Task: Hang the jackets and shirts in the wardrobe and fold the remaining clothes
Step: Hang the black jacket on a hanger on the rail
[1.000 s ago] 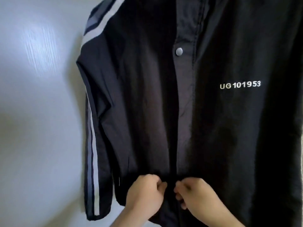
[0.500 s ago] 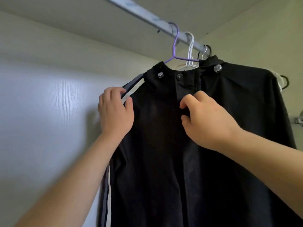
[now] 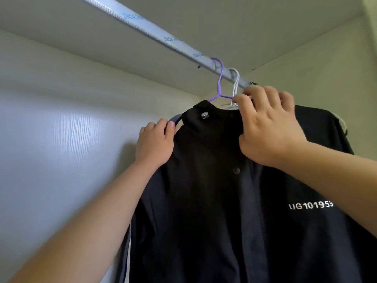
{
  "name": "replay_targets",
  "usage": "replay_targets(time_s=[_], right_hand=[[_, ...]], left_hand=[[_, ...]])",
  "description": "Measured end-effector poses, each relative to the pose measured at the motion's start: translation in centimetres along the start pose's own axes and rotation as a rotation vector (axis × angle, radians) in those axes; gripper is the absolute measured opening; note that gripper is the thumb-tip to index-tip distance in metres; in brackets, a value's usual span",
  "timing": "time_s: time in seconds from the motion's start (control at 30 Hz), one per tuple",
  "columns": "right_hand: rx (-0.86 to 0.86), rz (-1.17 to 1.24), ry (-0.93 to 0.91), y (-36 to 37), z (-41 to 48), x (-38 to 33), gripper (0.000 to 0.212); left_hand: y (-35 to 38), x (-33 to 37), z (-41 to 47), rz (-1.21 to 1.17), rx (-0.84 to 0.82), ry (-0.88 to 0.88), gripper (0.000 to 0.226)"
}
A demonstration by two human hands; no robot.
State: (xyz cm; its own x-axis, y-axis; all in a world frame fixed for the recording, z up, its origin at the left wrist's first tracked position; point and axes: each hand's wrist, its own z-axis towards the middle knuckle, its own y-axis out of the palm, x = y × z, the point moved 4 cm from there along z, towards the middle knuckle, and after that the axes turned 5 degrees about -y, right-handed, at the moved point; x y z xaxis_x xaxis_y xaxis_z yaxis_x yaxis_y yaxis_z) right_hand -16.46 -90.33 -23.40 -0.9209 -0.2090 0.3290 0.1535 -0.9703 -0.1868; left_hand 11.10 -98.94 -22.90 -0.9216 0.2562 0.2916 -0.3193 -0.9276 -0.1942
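Observation:
A black jacket [image 3: 214, 201] with snap buttons, white chest lettering and grey-white sleeve stripes hangs on a purple hanger [image 3: 220, 82] from the wardrobe rail [image 3: 155, 31]. My left hand [image 3: 155, 144] grips the jacket's left shoulder at the striped seam. My right hand [image 3: 267, 127] holds the collar at its right side, fingers curled over the top edge just under the rail. The hanger's arms are hidden inside the jacket.
A white hanger [image 3: 234, 86] hangs on the rail right behind the purple one. The wardrobe's pale side wall [image 3: 51, 150] is close on the left, its ceiling just above the rail, its back wall [image 3: 316, 64] behind.
A second ago both hands were at the jacket's lower front. They moved up: the left to the shoulder, the right from the upper placket to the collar's top edge. The view tilted upward.

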Motion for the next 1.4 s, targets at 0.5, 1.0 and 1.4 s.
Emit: replay_targets(time_s=[0.5, 1.0, 1.4], right_hand=[[-0.248, 0.226, -0.058, 2.4, 3.4, -0.5, 0.037], [-0.081, 0.502, 0.028, 3.5, 7.5, -3.7, 0.016], [0.053, 0.216, -0.099, 1.9, 6.4, -4.9, 0.051]], left_hand=[[-2.8, 0.1, -2.1, -0.149, 0.171, 0.201, 0.031], [-4.2, 0.0, -2.2, -0.869, -0.429, -0.34, 0.045], [-2.0, -2.2, -5.3, -1.165, -0.479, -0.734, 0.044]])
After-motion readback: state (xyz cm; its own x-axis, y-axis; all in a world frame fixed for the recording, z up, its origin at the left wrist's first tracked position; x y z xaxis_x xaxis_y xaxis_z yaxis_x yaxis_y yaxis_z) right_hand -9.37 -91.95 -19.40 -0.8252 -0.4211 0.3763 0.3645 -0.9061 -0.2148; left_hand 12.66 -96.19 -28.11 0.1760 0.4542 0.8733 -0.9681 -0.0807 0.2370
